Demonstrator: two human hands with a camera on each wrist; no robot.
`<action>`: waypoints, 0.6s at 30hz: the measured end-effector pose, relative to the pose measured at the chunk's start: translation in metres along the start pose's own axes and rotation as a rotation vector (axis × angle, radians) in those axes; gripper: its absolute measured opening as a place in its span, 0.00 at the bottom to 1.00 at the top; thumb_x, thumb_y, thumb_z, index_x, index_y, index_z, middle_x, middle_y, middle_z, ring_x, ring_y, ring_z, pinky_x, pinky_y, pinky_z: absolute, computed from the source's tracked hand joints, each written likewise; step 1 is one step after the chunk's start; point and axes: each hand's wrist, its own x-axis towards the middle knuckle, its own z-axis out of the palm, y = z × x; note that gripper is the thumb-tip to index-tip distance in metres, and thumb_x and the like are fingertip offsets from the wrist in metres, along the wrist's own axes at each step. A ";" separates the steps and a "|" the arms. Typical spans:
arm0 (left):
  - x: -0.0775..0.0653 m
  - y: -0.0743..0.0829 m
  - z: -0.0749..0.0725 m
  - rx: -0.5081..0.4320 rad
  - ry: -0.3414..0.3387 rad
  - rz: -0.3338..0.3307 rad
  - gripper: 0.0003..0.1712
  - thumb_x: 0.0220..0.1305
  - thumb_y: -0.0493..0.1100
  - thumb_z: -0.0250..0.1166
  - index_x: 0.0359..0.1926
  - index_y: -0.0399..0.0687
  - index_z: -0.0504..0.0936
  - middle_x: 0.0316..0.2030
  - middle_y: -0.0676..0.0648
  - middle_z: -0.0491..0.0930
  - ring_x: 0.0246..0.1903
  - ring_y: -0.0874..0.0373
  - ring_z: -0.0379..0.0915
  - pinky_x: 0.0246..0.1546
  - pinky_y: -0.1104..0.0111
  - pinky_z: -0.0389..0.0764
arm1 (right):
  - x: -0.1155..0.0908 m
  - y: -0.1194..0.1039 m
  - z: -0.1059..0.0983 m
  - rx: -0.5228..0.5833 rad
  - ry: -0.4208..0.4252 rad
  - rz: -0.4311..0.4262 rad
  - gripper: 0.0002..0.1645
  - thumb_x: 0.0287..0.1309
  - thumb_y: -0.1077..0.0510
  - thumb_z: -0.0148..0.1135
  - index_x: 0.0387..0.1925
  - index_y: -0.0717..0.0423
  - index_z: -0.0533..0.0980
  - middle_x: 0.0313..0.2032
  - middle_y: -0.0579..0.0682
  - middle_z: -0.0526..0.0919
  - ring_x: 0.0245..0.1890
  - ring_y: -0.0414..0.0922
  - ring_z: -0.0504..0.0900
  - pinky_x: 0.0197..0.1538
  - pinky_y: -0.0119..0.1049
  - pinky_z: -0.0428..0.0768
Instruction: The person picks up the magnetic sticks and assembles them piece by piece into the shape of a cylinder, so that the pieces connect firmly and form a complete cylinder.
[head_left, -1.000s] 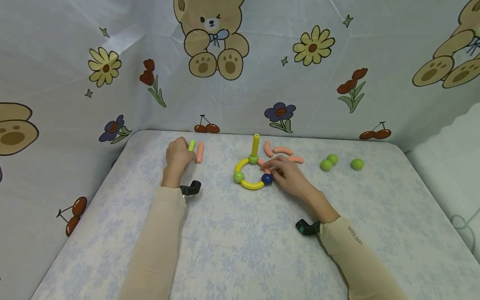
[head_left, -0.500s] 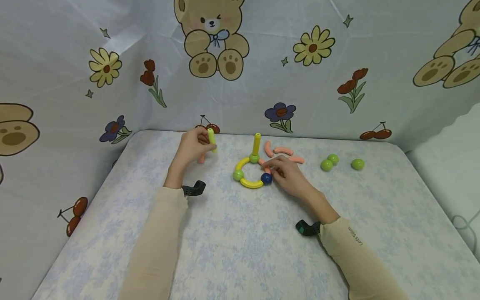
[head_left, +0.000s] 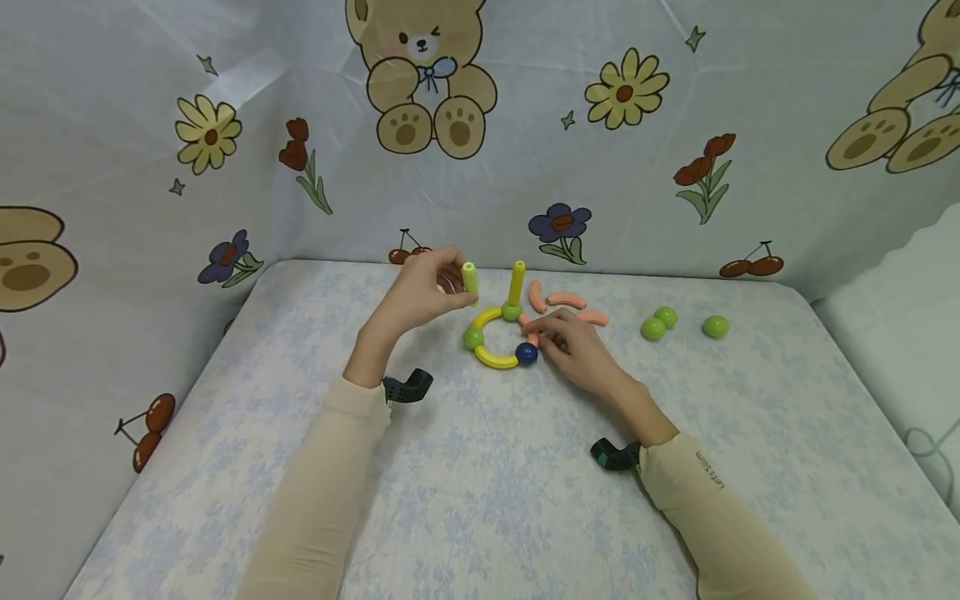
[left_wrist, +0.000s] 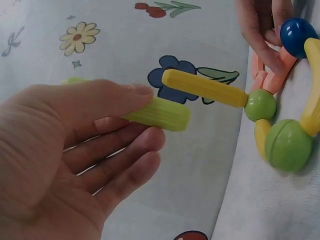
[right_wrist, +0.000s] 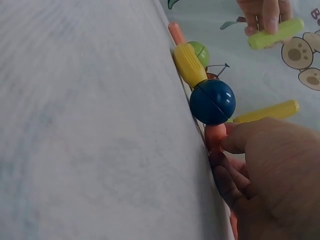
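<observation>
My left hand [head_left: 420, 292] pinches a light green rod [head_left: 470, 282] between thumb and fingers, held up left of the ring of toy building pieces. The ring has yellow curved rods [head_left: 496, 358], two green balls [head_left: 473, 338] and a dark blue ball [head_left: 527, 353]. A straight yellow rod [head_left: 517, 285] stands upright on its far green ball [head_left: 512, 311]. With thumb and fingers, my right hand [head_left: 581, 352] grips the ring's pink curved rod [right_wrist: 216, 136] beside the blue ball; the fingers partly cover it. A gap separates the green rod from the yellow one.
Loose pink curved rods [head_left: 566, 301] lie behind my right hand. Green balls [head_left: 653, 328] sit farther right on the cloth-covered table [head_left: 480, 483]. A straight pink rod [right_wrist: 176, 32] appears beyond the ring in the right wrist view. A patterned curtain [head_left: 510, 183] hangs along the back edge.
My left hand has lifted the light green rod off the table and carried it right, near the ring. The ring has shifted slightly away from me, while my right hand keeps its grip.
</observation>
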 end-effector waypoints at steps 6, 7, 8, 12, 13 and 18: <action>0.004 -0.023 0.022 0.047 -0.225 -0.058 0.14 0.59 0.36 0.78 0.39 0.46 0.80 0.36 0.47 0.84 0.37 0.56 0.81 0.43 0.63 0.82 | -0.002 0.001 0.001 0.006 -0.007 0.014 0.15 0.74 0.64 0.63 0.55 0.51 0.86 0.50 0.53 0.82 0.43 0.47 0.77 0.45 0.43 0.74; 0.004 -0.027 0.025 0.057 -0.259 -0.069 0.14 0.59 0.36 0.78 0.39 0.46 0.80 0.36 0.48 0.84 0.36 0.56 0.80 0.43 0.64 0.82 | -0.002 0.001 0.001 0.006 -0.009 0.017 0.15 0.73 0.64 0.63 0.56 0.51 0.86 0.50 0.53 0.82 0.44 0.47 0.78 0.46 0.43 0.75; 0.005 -0.031 0.028 0.065 -0.282 -0.077 0.14 0.58 0.36 0.78 0.39 0.46 0.80 0.35 0.48 0.83 0.36 0.56 0.80 0.42 0.64 0.81 | -0.002 0.001 0.001 0.004 -0.009 0.018 0.15 0.73 0.64 0.63 0.56 0.51 0.86 0.50 0.53 0.82 0.44 0.47 0.78 0.46 0.43 0.75; 0.004 -0.037 0.029 0.046 -0.267 -0.109 0.15 0.56 0.36 0.80 0.40 0.47 0.81 0.34 0.47 0.83 0.34 0.53 0.79 0.40 0.62 0.80 | 0.000 0.002 0.001 -0.002 -0.001 0.011 0.15 0.74 0.65 0.63 0.55 0.52 0.86 0.48 0.54 0.82 0.42 0.47 0.78 0.44 0.42 0.75; 0.003 -0.038 0.028 0.042 -0.257 -0.116 0.15 0.56 0.36 0.80 0.40 0.46 0.82 0.34 0.47 0.83 0.34 0.53 0.79 0.41 0.62 0.80 | 0.000 0.002 0.001 -0.002 0.001 0.006 0.14 0.74 0.65 0.63 0.55 0.52 0.86 0.48 0.54 0.82 0.41 0.47 0.77 0.43 0.42 0.74; 0.001 -0.037 0.025 0.032 -0.269 -0.147 0.15 0.57 0.36 0.80 0.42 0.45 0.83 0.35 0.46 0.84 0.36 0.53 0.80 0.42 0.61 0.81 | 0.000 0.001 0.001 0.004 0.005 -0.002 0.15 0.73 0.66 0.63 0.55 0.55 0.86 0.47 0.56 0.81 0.39 0.47 0.78 0.43 0.42 0.77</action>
